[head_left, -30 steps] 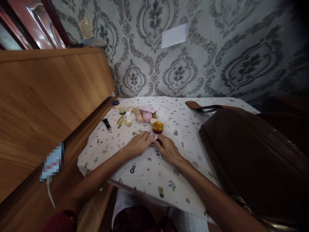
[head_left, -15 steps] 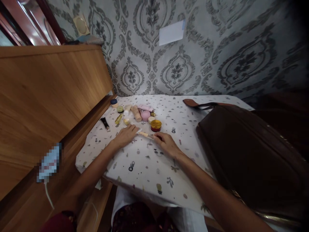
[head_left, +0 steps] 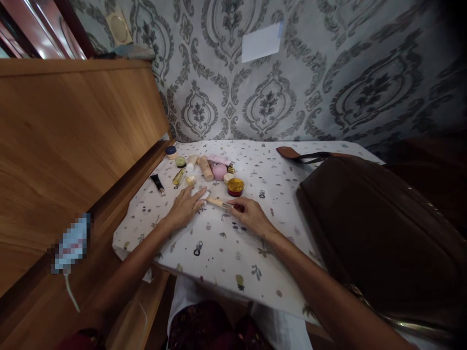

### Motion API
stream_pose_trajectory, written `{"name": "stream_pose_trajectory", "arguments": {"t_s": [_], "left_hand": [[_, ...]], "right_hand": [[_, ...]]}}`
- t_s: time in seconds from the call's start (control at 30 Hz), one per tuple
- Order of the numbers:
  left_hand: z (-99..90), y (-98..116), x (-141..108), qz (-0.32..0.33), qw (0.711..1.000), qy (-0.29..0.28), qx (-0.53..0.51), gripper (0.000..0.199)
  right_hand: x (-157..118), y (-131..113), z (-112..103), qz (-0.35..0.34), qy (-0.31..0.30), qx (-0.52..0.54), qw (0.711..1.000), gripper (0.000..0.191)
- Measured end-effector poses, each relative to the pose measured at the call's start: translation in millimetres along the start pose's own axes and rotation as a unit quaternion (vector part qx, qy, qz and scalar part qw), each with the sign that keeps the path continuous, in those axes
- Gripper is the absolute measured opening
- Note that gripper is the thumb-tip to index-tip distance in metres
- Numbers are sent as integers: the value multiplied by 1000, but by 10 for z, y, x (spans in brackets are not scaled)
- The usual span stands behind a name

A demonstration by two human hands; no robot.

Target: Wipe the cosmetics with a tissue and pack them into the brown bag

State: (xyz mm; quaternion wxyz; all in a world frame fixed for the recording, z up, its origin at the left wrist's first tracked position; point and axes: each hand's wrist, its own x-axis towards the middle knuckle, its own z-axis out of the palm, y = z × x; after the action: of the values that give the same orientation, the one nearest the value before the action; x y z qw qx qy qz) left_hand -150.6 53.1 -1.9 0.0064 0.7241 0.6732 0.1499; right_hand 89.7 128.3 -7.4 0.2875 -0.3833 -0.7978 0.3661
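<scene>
My right hand [head_left: 251, 215] pinches the silver end of a slim beige tube [head_left: 216, 201], which lies level just above the patterned white cloth. At the tube's other end, my left hand [head_left: 186, 206] has its fingers closed on a white wipe or tissue [head_left: 200, 193]. Behind my hands stand a jar with an amber lid [head_left: 235, 186], a round pink container [head_left: 219, 172], a beige squeeze tube [head_left: 205, 168] and a small yellow bottle [head_left: 178, 176]. A black tube [head_left: 157, 183] lies off to the left.
A large dark brown bag [head_left: 379, 233] fills the table's right side, its strap [head_left: 314, 157] reaching toward the wall. Wooden furniture [head_left: 83, 112] borders the left. A green-lidded jar [head_left: 180, 162] and a blue-lidded jar [head_left: 171, 152] sit at the back left corner.
My left hand has shifted slightly left and toward me, and more of the white wipe shows between its fingers. My right hand still holds the slim tube. The view has tilted slightly.
</scene>
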Motion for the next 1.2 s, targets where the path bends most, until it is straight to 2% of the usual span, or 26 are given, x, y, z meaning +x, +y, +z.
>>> {"name": "stream_pose_trajectory", "arguments": {"t_s": [0.1,0.2,0.37,0.43,0.53,0.67,0.73,0.83,0.93,1.07,1.2], "left_hand": [[27,48,-65,-44,998,28,22,44],[32,65,-91,-50,998,43,19,40],[-58,54,-98,-65,991,98,-65,53],[-103,96,-96,-74,987,111,-85,47],[-105,256,-98,-10,987,132,-89,33],[23,544,-112,131,979,142,-56,30],[88,632,-112,159,978,136,-21,30],[124,621,-90,135,984,117,13,30],[95,485,-54,93,991,96,28,32],[28,287,-15,32,996,71,39,32],[-24,191,24,-18,998,47,40,32]], "right_hand": [[-7,-14,6,-9,-4,-31,999,27],[-19,-21,7,-23,-9,-56,998,24],[-35,-23,20,-34,-9,-85,996,21],[-40,-27,23,-39,-9,-85,996,21],[-48,-38,24,-52,-12,-81,995,22],[-53,-44,21,-72,-20,-70,995,26],[-51,-42,18,-74,-25,-68,995,27],[-48,-41,13,-74,-32,-75,994,28],[-51,-54,9,-68,-38,-89,993,29],[-64,-91,8,-47,-40,-98,993,19],[-79,-111,15,-39,-38,-109,993,15]]}}
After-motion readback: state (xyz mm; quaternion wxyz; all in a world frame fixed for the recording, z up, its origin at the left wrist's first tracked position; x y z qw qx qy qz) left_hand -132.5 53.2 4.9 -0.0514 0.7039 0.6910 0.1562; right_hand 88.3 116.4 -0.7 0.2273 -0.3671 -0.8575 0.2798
